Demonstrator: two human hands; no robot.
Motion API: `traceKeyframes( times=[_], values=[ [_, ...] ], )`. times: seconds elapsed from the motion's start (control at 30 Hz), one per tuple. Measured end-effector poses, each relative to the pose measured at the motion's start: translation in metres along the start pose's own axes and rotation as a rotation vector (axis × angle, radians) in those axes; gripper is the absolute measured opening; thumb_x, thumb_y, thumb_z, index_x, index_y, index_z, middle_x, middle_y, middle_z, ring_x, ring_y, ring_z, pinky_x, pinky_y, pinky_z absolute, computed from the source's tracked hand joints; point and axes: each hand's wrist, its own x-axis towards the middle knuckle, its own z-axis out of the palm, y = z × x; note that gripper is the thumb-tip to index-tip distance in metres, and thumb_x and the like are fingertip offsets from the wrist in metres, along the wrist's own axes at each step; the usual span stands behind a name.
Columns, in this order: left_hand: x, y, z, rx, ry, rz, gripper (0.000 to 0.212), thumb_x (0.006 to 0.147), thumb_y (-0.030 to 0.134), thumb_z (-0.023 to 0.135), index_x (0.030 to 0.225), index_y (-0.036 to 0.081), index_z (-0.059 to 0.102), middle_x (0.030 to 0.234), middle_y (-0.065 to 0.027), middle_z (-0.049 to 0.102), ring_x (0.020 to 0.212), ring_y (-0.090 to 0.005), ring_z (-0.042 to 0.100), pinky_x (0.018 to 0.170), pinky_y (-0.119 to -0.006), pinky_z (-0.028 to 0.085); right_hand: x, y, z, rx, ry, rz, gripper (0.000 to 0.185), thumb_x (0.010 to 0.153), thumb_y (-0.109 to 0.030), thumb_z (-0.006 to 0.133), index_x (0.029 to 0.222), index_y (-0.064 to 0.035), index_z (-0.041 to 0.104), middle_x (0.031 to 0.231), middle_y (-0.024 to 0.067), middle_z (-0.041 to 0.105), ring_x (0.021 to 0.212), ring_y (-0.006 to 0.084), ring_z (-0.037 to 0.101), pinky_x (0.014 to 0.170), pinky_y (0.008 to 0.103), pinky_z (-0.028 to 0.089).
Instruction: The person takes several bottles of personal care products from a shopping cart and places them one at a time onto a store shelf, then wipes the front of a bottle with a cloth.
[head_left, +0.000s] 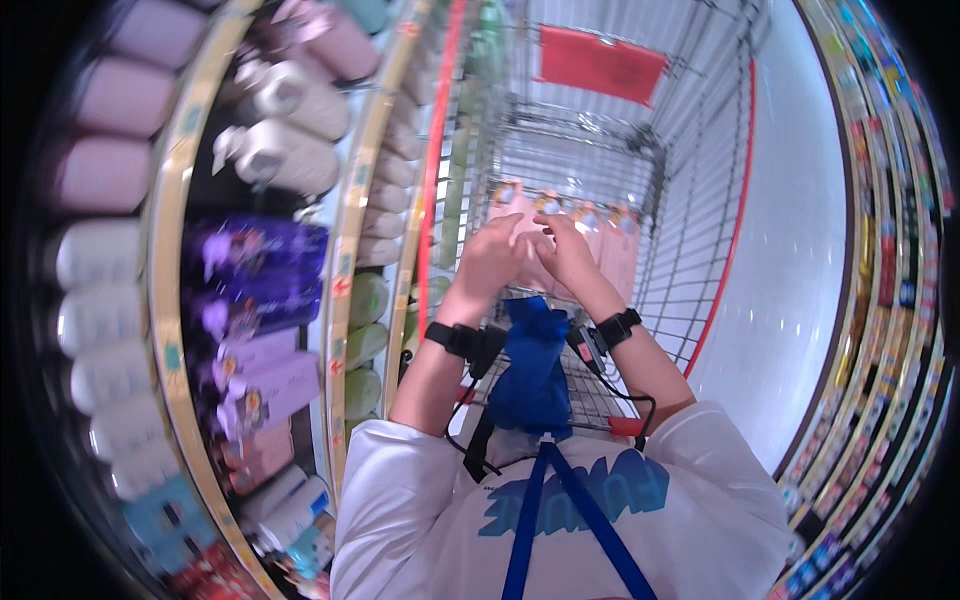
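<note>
Several pale pink bottles stand in a row inside the wire shopping cart. My left hand is over the left part of this row, its fingers pointing inward. Close beside it, my right hand has its fingers spread and slightly bent. Neither hand shows anything in its grasp. Whether the fingertips touch the bottles cannot be told, and the hands hide part of the row. Black straps with cabled devices sit on both wrists. Nearer to me, a blue cloth bundle lies between my forearms.
To the left, store shelves hold white pump bottles, purple bottles and green containers. The cart's red-edged side runs close along them. A pale floor separates the cart from packed shelves at right.
</note>
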Motion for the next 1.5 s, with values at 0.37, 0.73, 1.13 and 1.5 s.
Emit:
traceKeyframes(
  times=[0.37,0.73,1.13,1.5],
  values=[
    [-0.229,0.023,-0.296,0.222,0.659,-0.361,0.016,0.087,0.01,0.061,0.1,0.007,0.069,0.101,-0.0096,0.068,0.092,-0.0306,0.066,0.081,-0.038,0.052,-0.093,-0.289,0.146,0.227,-0.467,-0.596,0.024,0.085,-0.008,0.065,0.108,-0.0013,0.063,0.1,0.0147,0.066,0.095,0.0297,0.065,0.083,0.0371,0.052],
    [-0.446,-0.018,-0.425,0.676,0.974,-0.564,0.034,0.083,0.018,0.063,0.113,0.002,0.061,0.119,-0.0205,0.057,0.114,-0.0385,0.054,0.095,-0.045,0.046,-0.197,-0.418,0.309,0.166,-0.601,-1.219,0.043,0.082,-0.006,0.064,0.124,-0.0004,0.054,0.123,0.0202,0.057,0.116,0.0392,0.054,0.099,0.0432,0.044],
    [-0.49,-0.086,-0.461,0.508,0.767,-1.064,0.043,0.078,0.039,0.066,0.088,-0.003,0.072,0.085,-0.0277,0.068,0.084,-0.0411,0.068,0.082,-0.048,0.054,-0.208,-0.47,0.429,-0.311,-0.655,-1.098,0.027,0.074,-0.022,0.069,0.073,0.0053,0.069,0.079,0.0279,0.066,0.078,0.0466,0.065,0.077,0.0522,0.053],
    [-0.505,-0.069,-0.401,0.581,1.117,-0.661,0.085,0.068,0.014,0.081,0.135,-0.004,0.033,0.131,-0.0323,0.035,0.127,-0.0514,0.035,0.107,-0.053,0.034,-0.233,-0.437,0.387,-0.029,-0.451,-1.275,0.074,0.061,0.005,0.07,0.129,0.0055,0.039,0.125,0.0258,0.045,0.122,0.0426,0.041,0.102,0.047,0.037]
  ],
)
